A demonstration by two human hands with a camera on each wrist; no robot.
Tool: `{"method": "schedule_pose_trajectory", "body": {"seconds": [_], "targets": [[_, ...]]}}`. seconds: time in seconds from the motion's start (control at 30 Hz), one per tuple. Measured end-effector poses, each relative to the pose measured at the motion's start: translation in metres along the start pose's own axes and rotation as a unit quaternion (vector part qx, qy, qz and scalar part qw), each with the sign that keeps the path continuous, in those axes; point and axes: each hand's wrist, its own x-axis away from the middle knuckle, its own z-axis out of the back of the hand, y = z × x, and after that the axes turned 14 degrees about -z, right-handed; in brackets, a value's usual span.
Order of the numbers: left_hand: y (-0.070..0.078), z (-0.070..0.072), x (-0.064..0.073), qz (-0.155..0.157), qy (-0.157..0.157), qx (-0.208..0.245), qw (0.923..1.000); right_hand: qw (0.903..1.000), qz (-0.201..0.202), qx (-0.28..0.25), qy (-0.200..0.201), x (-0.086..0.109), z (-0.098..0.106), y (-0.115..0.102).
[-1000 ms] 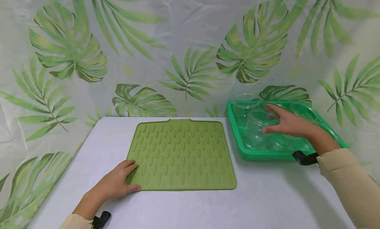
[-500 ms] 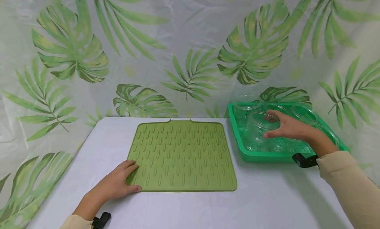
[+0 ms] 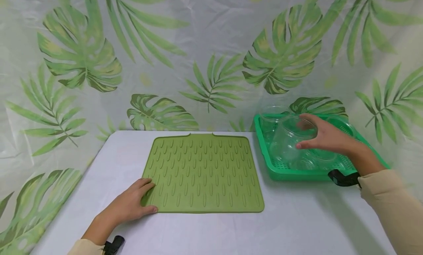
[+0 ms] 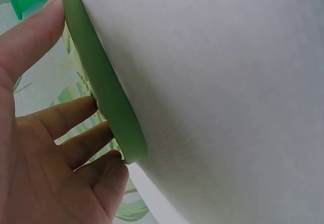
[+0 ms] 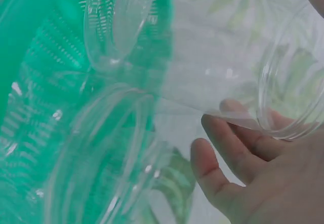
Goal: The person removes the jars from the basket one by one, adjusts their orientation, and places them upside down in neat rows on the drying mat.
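A flat olive-green ridged mat [image 3: 205, 174] lies on the white table. My left hand [image 3: 130, 200] rests on its near left corner, thumb at the front edge, fingertips on the ridged side; the left wrist view shows the thumb and relaxed fingers [image 4: 76, 115] touching the rim. Over the green basket [image 3: 307, 174], my right hand [image 3: 327, 137] holds a clear jar [image 3: 284, 144] near its rim, thumb on the near side. In the right wrist view the jar [image 5: 217, 77] tilts across the hand, with fingers [image 5: 228, 143] along its wall.
Several other clear jars stand in the perforated basket, one at its back left [image 3: 274, 113]. The basket sits at the table's back right, beside the mat. A leaf-printed curtain [image 3: 214, 38] hangs behind the white table [image 3: 214, 233].
My right hand has closed round the clear jar and raised it slightly, shifting a little right. My left hand stays in place on the mat's corner.
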Motion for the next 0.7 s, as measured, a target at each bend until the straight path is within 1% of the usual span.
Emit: {"method": "schedule_pose_trajectory", "body": {"seconds": [0.17,0.3,0.47,0.7], "targets": [[-0.001,0.000,0.000,0.000,-0.001,0.002,1.0000,0.9996,0.006,-0.028,-0.003,0.006,0.006,-0.009],[-0.002,-0.001,-0.001,0.000,-0.002,0.001,1.0000,0.9991,0.016,-0.038,-0.006,0.008,0.007,-0.013],[-0.002,-0.001,-0.001,-0.001,0.002,0.003,1.0000,0.9983,0.034,-0.046,0.011,0.008,0.002,-0.018],[-0.001,0.000,-0.001,0.000,0.001,0.012,0.9999,0.9971,0.041,-0.060,0.024,0.006,0.000,-0.024]]}}
